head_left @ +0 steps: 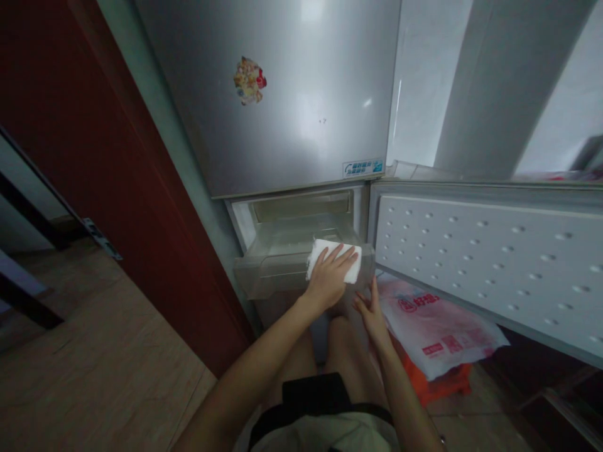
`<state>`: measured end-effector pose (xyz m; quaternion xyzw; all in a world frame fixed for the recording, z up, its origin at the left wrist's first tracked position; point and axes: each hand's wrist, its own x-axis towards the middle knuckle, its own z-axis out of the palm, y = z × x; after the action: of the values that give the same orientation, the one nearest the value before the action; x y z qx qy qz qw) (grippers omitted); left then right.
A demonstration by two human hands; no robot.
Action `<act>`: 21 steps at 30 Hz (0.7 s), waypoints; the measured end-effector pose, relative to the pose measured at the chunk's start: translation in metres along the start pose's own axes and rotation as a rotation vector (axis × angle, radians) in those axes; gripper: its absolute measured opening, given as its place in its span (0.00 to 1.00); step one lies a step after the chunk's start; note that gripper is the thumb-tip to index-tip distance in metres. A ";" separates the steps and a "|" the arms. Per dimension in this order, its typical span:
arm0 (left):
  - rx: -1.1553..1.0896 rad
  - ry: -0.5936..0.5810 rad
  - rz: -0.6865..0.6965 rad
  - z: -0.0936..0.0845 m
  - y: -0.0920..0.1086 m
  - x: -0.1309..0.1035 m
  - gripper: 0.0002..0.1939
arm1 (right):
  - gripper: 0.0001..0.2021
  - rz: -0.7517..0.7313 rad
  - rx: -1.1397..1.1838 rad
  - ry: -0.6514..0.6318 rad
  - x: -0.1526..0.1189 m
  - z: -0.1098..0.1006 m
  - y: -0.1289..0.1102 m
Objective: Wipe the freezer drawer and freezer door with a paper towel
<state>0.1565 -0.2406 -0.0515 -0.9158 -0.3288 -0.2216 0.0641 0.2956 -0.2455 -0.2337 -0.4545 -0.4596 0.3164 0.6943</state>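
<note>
A clear plastic drawer (277, 274) is pulled partway out of the lower compartment of a silver fridge (301, 125). My left hand (330, 276) holds a white cloth (351, 270) against the right part of the drawer's front, its fingers laid over the cloth. Just below the drawer's right corner is my right hand (370, 309), with its fingers apart and nothing visible between them. One fingertip reaches the drawer's edge; whether it presses on it I cannot tell.
The lower fridge door (471, 251) stands open to the right. Below it, a white and red plastic bag (443, 323) lies over an orange stool (445, 383). A dark red door (127, 188) is close on the left, beside the tiled floor (117, 351).
</note>
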 end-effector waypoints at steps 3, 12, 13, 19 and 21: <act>-0.002 0.010 -0.091 -0.015 -0.030 -0.040 0.38 | 0.47 0.058 0.014 0.035 -0.002 0.002 -0.003; 0.059 0.300 -0.366 -0.036 -0.123 -0.134 0.39 | 0.48 0.047 0.000 0.026 -0.003 0.003 -0.005; 0.062 0.326 -0.386 -0.035 -0.127 -0.137 0.38 | 0.48 0.046 0.003 0.030 -0.003 0.003 -0.005; 0.069 0.422 -0.452 -0.019 -0.113 -0.123 0.38 | 0.48 0.068 0.026 0.033 -0.003 0.004 -0.006; 0.059 0.411 -0.438 -0.012 -0.097 -0.111 0.39 | 0.49 0.072 0.030 0.030 -0.004 0.005 -0.007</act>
<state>0.0144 -0.2321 -0.0935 -0.7568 -0.5050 -0.4010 0.1066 0.2898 -0.2499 -0.2275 -0.4648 -0.4278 0.3412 0.6961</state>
